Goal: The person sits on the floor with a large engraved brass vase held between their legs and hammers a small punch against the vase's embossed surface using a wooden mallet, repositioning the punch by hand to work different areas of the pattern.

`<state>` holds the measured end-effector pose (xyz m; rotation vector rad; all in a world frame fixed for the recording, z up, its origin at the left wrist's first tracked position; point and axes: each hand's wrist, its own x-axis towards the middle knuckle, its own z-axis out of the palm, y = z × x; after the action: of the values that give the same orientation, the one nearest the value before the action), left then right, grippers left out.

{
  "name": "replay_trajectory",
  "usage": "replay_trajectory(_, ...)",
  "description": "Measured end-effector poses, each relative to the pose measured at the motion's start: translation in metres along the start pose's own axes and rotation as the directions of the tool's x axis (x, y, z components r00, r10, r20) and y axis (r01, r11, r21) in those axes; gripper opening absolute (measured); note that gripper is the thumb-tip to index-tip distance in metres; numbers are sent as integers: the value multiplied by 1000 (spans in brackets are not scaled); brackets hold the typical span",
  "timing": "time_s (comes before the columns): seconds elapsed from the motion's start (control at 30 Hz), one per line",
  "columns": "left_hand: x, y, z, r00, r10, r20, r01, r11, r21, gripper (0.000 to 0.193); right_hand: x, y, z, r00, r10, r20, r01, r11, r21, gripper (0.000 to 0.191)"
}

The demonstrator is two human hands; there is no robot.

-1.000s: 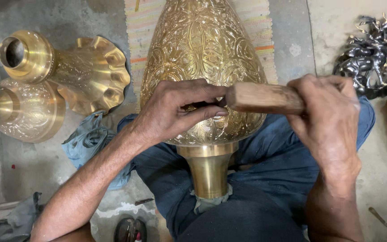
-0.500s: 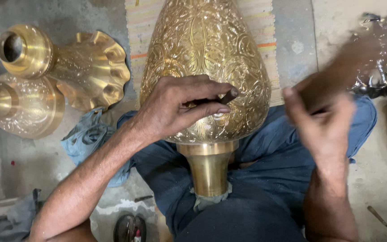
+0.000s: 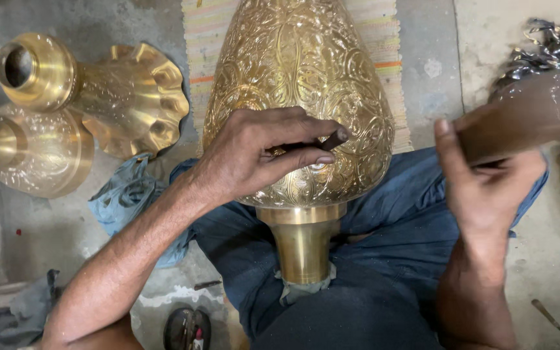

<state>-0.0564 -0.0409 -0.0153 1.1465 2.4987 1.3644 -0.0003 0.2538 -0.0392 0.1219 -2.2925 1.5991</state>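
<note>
A large engraved brass vase body (image 3: 299, 84) lies across my lap, its plain neck (image 3: 303, 246) pointing toward me. My left hand (image 3: 260, 152) rests on the lower belly of the vase and pinches a thin dark metal punch (image 3: 322, 142) against the engraved surface. My right hand (image 3: 484, 185) is raised off to the right, gripping a brown wooden mallet block (image 3: 523, 113), which is blurred with motion and apart from the punch.
Two other brass vessel parts lie at the left: a fluted flared piece (image 3: 98, 91) and a rounded one (image 3: 30, 152). A blue cloth (image 3: 128, 194) sits beside my leg. A striped mat (image 3: 384, 39) lies under the vase. Shiny metal scrap (image 3: 546, 48) is at top right.
The mallet was against the punch a second ago; my right hand has swung it up and away to the right. My left hand stays holding the punch on the vase.
</note>
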Motion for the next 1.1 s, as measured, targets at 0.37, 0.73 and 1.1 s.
replay_trajectory(0.37,0,-3,3,999,-39,25,40,999,-14,34,-1,5,-2,996,32,85,-29,999,-36,13)
replay_trajectory(0.73,4,3,-3,999,25,23,-26,999,37,34,10,-22,8,894,-272,356,440,676,-591,41)
replay_trajectory(1.1,5,2,-2,999,40,20,-42,996,77,36,5,-15,9,972,-214,99,236,871,-431,21)
